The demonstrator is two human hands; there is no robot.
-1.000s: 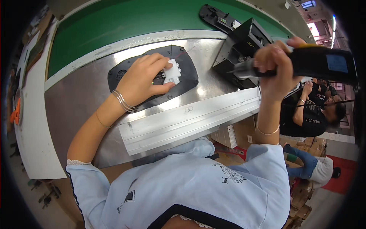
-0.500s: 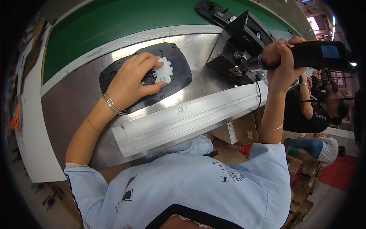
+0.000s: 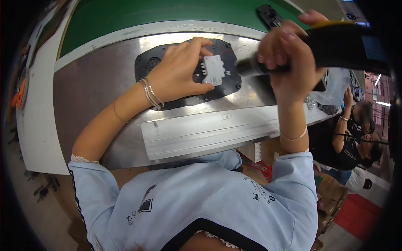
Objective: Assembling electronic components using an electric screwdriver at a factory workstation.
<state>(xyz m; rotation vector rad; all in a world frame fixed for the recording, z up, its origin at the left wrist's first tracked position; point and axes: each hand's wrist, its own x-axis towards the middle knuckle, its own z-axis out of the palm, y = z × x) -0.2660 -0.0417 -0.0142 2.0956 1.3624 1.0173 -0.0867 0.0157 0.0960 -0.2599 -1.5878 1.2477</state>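
A white plastic module [image 3: 213,70] lies on a black plastic panel [image 3: 197,101] with rounded corners. My left hand [image 3: 178,71] grips the module at its left side, thumb at the near edge and a finger at the far edge. In my right hand [image 3: 289,62] is a black power screwdriver [image 3: 343,47], its fingers wrapped round the body. The tool is held sideways above the bench, its nose just right of the panel. Motion blurs the screwdriver's front end, so I cannot tell whether a screw sits on the tip.
A metal bench top [image 3: 96,96] carries a pale metal rail [image 3: 209,131] along its near edge. Beyond lies a green surface [image 3: 167,16] with a black part [image 3: 269,16]. Small screws [image 3: 310,101] and a clear plastic bag [image 3: 337,90] are right. Co-workers [image 3: 356,146] sit farther right.
The screwdriver has moved left, from the black box to beside the panel. My left hand has shifted slightly on the module, uncovering more of it. The whole view has turned somewhat.
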